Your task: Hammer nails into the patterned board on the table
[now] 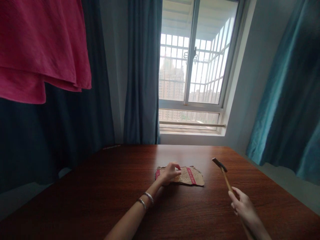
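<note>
A torn piece of cardboard (197,178) with pink stripes and many small dark holes or dots lies flat on the table. My left hand (171,171) rests over its left half, two bracelets on the wrist. The thumb and fingers there are curled into a pinch; whatever they hold, if anything, is too small to make out. To the right, my right hand (241,205) is wrapped around the wooden handle of a hammer (226,178). The hammer's dark metal head is raised above the tabletop, apart from the cardboard.
The brown wooden table (100,200) reaches to the wall beneath a barred window (192,66). Dark blue curtains (142,73) hang on both sides. A pink cloth (45,50) hangs at the upper left. A thin stick-like object (111,146) lies at the table's far left edge.
</note>
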The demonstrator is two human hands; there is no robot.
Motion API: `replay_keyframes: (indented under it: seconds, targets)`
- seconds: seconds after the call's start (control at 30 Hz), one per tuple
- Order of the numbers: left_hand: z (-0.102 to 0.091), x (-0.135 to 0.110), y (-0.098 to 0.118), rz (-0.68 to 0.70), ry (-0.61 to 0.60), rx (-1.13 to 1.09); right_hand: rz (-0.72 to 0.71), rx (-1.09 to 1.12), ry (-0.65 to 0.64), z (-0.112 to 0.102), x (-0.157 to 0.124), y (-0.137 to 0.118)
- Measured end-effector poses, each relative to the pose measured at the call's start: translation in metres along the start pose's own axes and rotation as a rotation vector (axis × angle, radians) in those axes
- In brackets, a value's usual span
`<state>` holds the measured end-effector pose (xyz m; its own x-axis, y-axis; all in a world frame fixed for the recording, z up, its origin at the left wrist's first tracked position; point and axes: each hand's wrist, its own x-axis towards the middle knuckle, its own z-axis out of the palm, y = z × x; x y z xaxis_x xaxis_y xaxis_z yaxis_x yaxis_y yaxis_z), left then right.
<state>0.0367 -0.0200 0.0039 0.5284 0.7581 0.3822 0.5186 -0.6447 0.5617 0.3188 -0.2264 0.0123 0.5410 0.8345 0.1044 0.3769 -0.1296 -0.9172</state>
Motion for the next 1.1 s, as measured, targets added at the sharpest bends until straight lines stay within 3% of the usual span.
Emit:
replay_keyframes:
  seconds: [0.13,0.27,0.4,0.6,1.1]
  targets:
    - [0.0,-0.001,0.001,-0.01,0.001,-0.004,0.118,0.466,-0.282,0.012,-0.017,-0.039]
    - [0.002,-0.001,-0.002,-0.045,0.016,-0.026,0.191,0.63,-0.467,0.03,-0.027,-0.069]
    - [0.004,0.0,-0.005,-0.049,0.031,-0.067,0.273,0.73,-0.583,0.056,-0.031,-0.082]
    - [0.003,-0.001,-0.006,-0.044,0.006,-0.115,0.281,0.795,-0.613,0.081,-0.03,-0.091]
    - [0.001,-0.003,-0.001,-0.074,0.018,-0.14,0.277,0.774,-0.597,0.086,-0.027,-0.095]
